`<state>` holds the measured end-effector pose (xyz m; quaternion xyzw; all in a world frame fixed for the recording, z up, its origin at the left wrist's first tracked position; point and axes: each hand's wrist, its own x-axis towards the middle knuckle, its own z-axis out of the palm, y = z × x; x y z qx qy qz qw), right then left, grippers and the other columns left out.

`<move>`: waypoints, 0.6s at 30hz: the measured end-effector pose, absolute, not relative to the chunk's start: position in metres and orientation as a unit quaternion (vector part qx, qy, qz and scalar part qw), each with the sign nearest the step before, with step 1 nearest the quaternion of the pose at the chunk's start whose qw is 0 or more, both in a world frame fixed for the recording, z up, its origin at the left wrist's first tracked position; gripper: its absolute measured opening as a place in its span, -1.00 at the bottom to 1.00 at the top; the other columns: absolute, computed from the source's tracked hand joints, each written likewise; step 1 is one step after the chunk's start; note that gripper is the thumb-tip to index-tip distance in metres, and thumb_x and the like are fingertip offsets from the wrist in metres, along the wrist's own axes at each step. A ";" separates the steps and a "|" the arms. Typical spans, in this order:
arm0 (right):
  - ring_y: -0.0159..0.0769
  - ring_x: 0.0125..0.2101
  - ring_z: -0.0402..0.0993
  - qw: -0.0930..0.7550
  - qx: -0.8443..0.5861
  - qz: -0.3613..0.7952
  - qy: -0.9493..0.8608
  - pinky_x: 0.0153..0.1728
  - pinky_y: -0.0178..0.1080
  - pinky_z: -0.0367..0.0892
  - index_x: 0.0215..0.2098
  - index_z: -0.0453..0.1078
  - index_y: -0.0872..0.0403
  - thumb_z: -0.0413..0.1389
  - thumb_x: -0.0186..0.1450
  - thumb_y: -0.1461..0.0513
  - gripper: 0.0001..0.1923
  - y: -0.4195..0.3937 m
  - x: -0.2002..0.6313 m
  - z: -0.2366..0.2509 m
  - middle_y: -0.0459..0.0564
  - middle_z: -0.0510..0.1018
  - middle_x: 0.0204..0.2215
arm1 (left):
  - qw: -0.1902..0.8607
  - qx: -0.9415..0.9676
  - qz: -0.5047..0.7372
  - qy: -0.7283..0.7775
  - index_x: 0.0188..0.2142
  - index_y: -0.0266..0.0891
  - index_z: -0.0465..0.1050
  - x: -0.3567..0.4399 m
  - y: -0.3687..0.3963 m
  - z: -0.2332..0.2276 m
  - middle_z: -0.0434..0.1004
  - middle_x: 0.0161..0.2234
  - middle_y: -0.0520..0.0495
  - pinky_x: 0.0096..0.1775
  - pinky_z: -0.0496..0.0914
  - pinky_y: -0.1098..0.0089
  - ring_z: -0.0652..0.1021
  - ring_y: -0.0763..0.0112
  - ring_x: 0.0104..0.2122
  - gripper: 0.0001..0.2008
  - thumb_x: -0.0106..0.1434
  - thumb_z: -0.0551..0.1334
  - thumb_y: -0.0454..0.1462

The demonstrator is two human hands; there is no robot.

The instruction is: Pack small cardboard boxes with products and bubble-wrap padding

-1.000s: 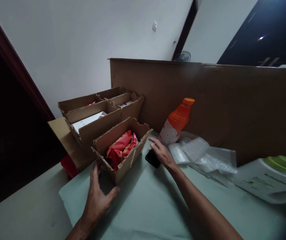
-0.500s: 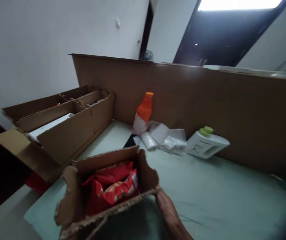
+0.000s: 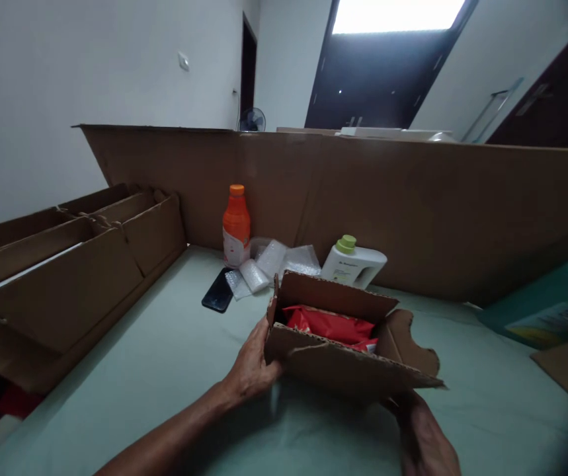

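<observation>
White plastic jug with green cap (image 3: pixel 354 264): a small dark line of print, too small to read.
Orange plastic bottle (image 3: pixel 236 225): white label, nothing legible.
Red foil packets (image 3: pixel 333 326): print unreadable.

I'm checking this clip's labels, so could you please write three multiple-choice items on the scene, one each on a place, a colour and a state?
1. Where does the phone lie?
A. inside the box
B. on the mat by the bubble wrap
C. on the white jug

2. What colour is the white jug's cap?
A. green
B. orange
C. black

3. How is the box with the red packet?
A. taped shut
B. crushed flat
C. open on top, held by both hands

Answers:
1 B: the phone lies flat on the mat beside the bubble wrap.
2 A: the jug has a green cap.
3 C: the left hand and right hand hold the box, the red packet showing inside.
</observation>
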<state>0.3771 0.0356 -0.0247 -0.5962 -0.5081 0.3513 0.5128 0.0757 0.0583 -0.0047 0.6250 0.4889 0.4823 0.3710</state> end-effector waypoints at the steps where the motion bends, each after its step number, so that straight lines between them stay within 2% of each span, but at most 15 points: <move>1: 0.09 0.09 0.50 0.515 -0.598 0.348 -0.506 0.04 -0.06 0.48 0.16 0.40 0.07 0.00 0.33 -0.17 -0.36 0.039 0.379 -0.029 0.11 0.55 0.12 | 0.380 0.621 0.475 0.494 0.35 -0.19 0.11 0.074 0.059 -0.006 0.37 0.24 -0.22 0.25 0.23 0.01 0.33 -0.01 0.24 -0.20 0.10 0.23 -0.36; 5: 0.07 0.05 0.53 0.454 -0.610 0.378 -0.528 -0.02 -0.14 0.52 0.10 0.43 0.06 0.21 0.18 -0.11 -0.36 0.047 0.390 -0.043 0.12 0.62 0.02 | 0.396 0.639 0.432 0.498 0.34 -0.23 0.15 0.067 0.039 -0.021 0.31 0.29 -0.25 0.28 0.20 0.01 0.32 -0.05 0.27 -0.23 0.11 0.25 -0.31; 8: 0.04 0.01 0.57 0.416 -0.606 0.396 -0.550 0.02 -0.13 0.49 0.05 0.47 0.06 0.25 0.14 -0.06 -0.41 0.050 0.392 -0.045 0.12 0.65 -0.04 | 0.388 0.652 0.408 0.508 0.38 -0.22 0.10 0.066 0.016 -0.035 0.22 0.35 -0.25 0.32 0.15 0.03 0.25 -0.05 0.33 -0.18 0.13 0.26 -0.26; 12: 0.04 0.02 0.56 0.386 -0.610 0.370 -0.585 0.13 -0.08 0.41 0.02 0.49 0.07 0.23 0.13 -0.06 -0.43 0.051 0.396 -0.051 0.16 0.64 -0.01 | 0.360 0.651 0.395 0.540 0.35 -0.23 0.17 0.060 0.006 -0.040 0.32 0.30 -0.24 0.27 0.27 0.11 0.34 0.01 0.29 -0.18 0.06 0.24 -0.32; 14: 0.04 0.03 0.56 0.376 -0.620 0.366 -0.583 0.14 -0.09 0.40 0.04 0.47 0.06 0.23 0.14 -0.06 -0.41 0.052 0.402 -0.059 0.16 0.63 0.00 | 0.326 0.660 0.388 0.555 0.22 -0.21 0.39 0.047 0.023 -0.027 0.48 0.19 -0.20 0.19 0.38 0.15 0.48 0.06 0.18 -0.31 0.02 0.21 -0.36; 16: 0.04 0.08 0.53 0.387 -0.634 0.365 -0.562 0.14 -0.11 0.40 0.06 0.46 0.04 0.23 0.14 -0.06 -0.41 0.052 0.407 -0.068 0.14 0.61 0.04 | 0.273 0.662 0.383 0.584 -0.03 -0.20 0.57 0.030 0.059 -0.002 0.61 0.02 -0.17 0.09 0.46 0.18 0.59 0.12 0.02 -0.54 0.06 0.17 -0.37; 17: 0.03 0.10 0.51 0.397 -0.638 0.365 -0.550 0.15 -0.12 0.39 0.07 0.45 0.04 0.23 0.15 -0.06 -0.41 0.052 0.409 -0.071 0.13 0.59 0.07 | 0.233 0.648 0.387 0.613 -0.11 -0.22 0.59 0.022 0.083 0.013 0.65 -0.06 -0.17 0.05 0.49 0.19 0.62 0.15 -0.05 -0.61 0.08 0.17 -0.37; 18: 0.03 0.12 0.49 0.409 -0.639 0.366 -0.538 0.15 -0.13 0.39 0.07 0.45 0.04 0.23 0.15 -0.06 -0.41 0.052 0.409 -0.074 0.13 0.58 0.09 | 0.207 0.636 0.398 0.628 -0.10 -0.25 0.58 0.017 0.110 0.027 0.64 -0.08 -0.19 0.05 0.48 0.17 0.61 0.15 -0.07 -0.63 0.11 0.15 -0.38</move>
